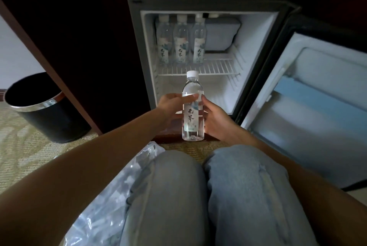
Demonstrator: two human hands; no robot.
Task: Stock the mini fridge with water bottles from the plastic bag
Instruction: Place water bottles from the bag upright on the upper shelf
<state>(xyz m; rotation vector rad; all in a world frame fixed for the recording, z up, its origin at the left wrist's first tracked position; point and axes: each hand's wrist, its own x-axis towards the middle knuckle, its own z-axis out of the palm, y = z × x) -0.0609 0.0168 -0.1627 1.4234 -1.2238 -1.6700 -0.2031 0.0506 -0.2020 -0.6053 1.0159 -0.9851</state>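
Mini fridge (147, 51), frame centre, door swung right: three bottles (181, 41) upright on wire shelf's left, right side bare; fourth water bottle (193, 106) upright before it, clasped by left hand (171, 106) and right hand (216, 120); plastic bag (111, 196) lower left.

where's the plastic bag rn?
Head view, lower left: the crinkled clear plastic bag lies on the carpet against the person's left knee, right of the black bin.

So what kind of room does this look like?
Probably a hotel room: a mini fridge built into dark wooden cabinetry, patterned carpet, and a black waste bin with a chrome rim.
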